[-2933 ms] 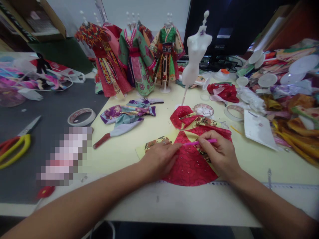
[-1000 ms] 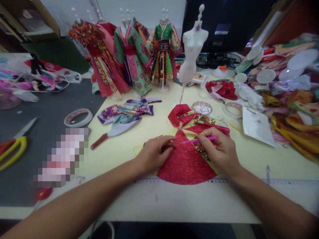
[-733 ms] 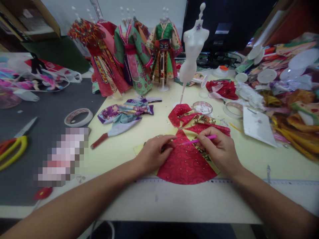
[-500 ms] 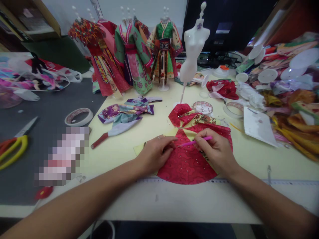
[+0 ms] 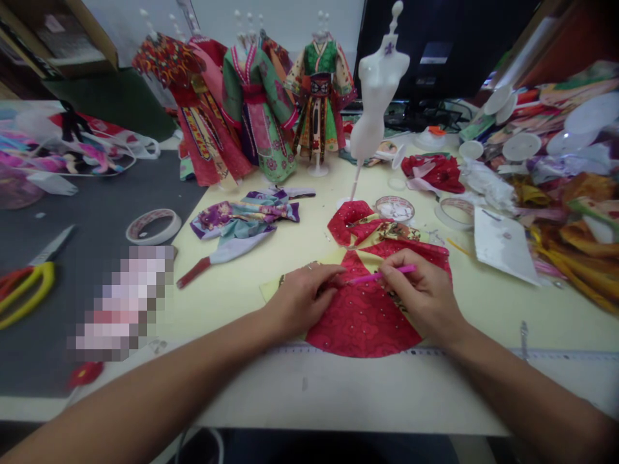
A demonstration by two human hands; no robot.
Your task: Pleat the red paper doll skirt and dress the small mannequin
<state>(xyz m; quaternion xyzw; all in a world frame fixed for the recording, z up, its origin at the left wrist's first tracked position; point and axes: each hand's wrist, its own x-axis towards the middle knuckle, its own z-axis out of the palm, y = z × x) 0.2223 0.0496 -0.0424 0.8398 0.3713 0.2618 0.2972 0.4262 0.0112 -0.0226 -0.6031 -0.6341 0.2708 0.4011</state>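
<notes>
A small red doll garment (image 5: 362, 322) with tiny shiny dots and yellow patterned panels lies spread on the table in front of me. My right hand (image 5: 418, 287) pinches a pink pen-like stick (image 5: 366, 278) low over the cloth, its tip pointing left. Just left of that tip, my left hand (image 5: 304, 293) rests on the garment with curled fingers, thumb and forefinger close together. Whatever lies between those fingertips is too small or hidden to make out.
Dressed doll stands (image 5: 261, 122) line the back, beside a bare white mannequin (image 5: 380, 90). A purple doll garment (image 5: 246, 216), a tape roll (image 5: 153, 227) and yellow-handled scissors (image 5: 41, 293) lie to the left. Fabric scraps (image 5: 580, 212) heap at right; a ruler (image 5: 556, 354) runs along the front.
The pink stick and my right hand have shifted very slightly to the right. My left hand and the garment stay almost in place.
</notes>
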